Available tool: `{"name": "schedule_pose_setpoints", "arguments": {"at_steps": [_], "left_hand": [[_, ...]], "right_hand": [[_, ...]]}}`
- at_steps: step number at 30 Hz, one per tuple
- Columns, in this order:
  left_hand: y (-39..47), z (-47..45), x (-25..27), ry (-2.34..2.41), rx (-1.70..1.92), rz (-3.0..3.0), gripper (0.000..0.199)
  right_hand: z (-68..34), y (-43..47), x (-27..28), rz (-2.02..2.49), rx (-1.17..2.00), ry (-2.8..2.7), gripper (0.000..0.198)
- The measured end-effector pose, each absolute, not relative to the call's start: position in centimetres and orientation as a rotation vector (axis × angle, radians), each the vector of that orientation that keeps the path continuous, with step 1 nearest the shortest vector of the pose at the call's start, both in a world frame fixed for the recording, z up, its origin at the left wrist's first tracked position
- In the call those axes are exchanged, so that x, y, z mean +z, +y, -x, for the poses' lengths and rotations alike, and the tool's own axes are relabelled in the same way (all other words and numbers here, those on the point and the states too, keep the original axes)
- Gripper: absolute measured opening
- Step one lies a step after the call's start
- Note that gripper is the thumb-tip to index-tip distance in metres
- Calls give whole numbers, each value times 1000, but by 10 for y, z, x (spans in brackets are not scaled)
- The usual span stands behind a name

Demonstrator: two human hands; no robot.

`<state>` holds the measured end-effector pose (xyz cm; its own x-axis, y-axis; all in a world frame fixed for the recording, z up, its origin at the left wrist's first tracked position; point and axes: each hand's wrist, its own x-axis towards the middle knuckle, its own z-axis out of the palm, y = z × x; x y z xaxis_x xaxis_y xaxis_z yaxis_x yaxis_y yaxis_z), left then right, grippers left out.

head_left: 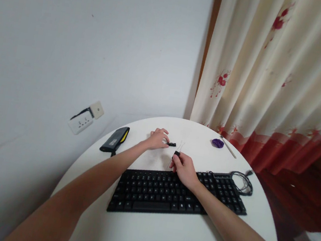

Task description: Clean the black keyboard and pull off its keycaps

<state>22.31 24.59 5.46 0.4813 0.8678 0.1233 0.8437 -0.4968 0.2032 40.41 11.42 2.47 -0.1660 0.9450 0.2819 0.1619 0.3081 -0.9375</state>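
Note:
My left hand (pixel 157 139) is at the far part of the white table, thumb and fingertips closed about the left end of a short row of small black keycaps (pixel 172 144). My right hand (pixel 185 169) grips a wire keycap puller (pixel 177 153) by its black handle. The puller's thin wire prongs stick up and away, close to the row of keycaps. A black keyboard (pixel 153 207) lies below both hands, and my right hand and forearm cover part of its upper right half.
A dark grey case with a yellow patch (pixel 115 139) lies at the table's left edge. On the right are a purple bunched item (pixel 218 143), a slim brush (pixel 229 147) and a coiled black cable (pixel 244 185). Behind stand a wall with sockets (pixel 81 122) and a curtain (pixel 240 68).

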Motion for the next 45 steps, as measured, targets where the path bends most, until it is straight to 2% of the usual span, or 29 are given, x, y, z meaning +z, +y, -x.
{"name": "schedule_pose_setpoints", "arguments": {"at_steps": [4,11,14,16,20,25,28,32,34,42,43,45], "left_hand": [[244,-226,59,1487,303,-2584,20],[245,-227,57,1506,318,-2573,27],[245,-223,65,1562,398,-2545,35],[240,-219,74,1620,499,-2520,31],[206,-218,88,1618,686,-2511,22],[132,-230,73,1379,592,-2497,24],[89,-238,58,1321,527,-2472,39],[58,-242,49,1220,275,-2450,106],[54,-241,47,1192,192,-2449,124],[56,-228,53,1194,150,-2420,133],[57,-226,53,1195,149,-2400,129],[61,-222,53,1205,215,-2355,104]], "right_hand": [[-404,113,27,1039,994,-1576,31],[-405,113,29,1039,984,-1574,33],[-406,113,30,1051,928,-1531,35],[-407,114,30,1057,893,-1478,35],[-414,118,39,1068,857,-1462,32],[-430,124,63,1075,721,-1523,23],[-436,126,71,1108,663,-1563,20],[-441,124,63,1181,610,-1565,21],[-444,121,57,1212,620,-1542,21],[-439,106,49,1156,699,-1566,24],[-435,104,47,1143,707,-1580,24],[-428,101,43,1117,742,-1603,23]]}}
